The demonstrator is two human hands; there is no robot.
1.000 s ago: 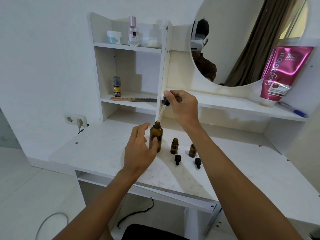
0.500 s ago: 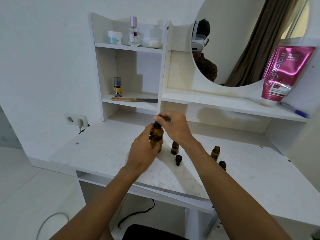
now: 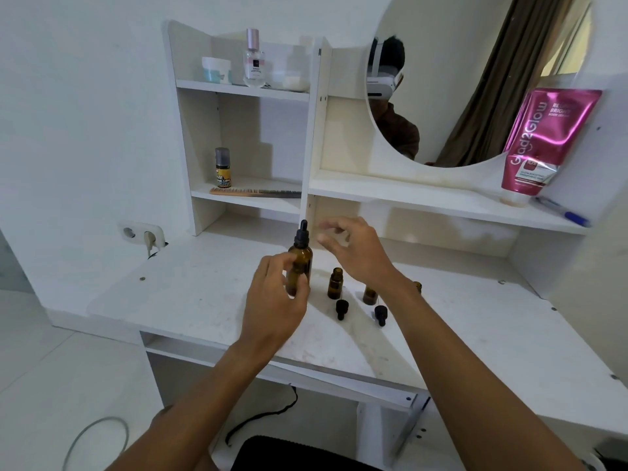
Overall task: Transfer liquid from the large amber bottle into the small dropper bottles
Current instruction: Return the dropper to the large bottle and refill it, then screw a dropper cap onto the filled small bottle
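Note:
The large amber bottle stands upright on the white desk with its black dropper cap seated on the neck. My left hand holds the bottle's lower body, thumb across the front. Just right of the cap, my right hand hovers with loosely spread fingers and holds nothing. One small amber bottle stands uncapped to the right. A second small bottle is half hidden by my right wrist, and a third barely shows past my forearm. Two black dropper caps lie in front of them.
Shelves at the back carry a comb, a yellow-labelled bottle, a perfume bottle and a jar. A pink tube and a pen sit on the right shelf under the round mirror. A wall socket is at left.
My right hand lowered the dropper from above the large bottle into its neck, then let go and drew slightly right. My left hand stayed at the bottle.

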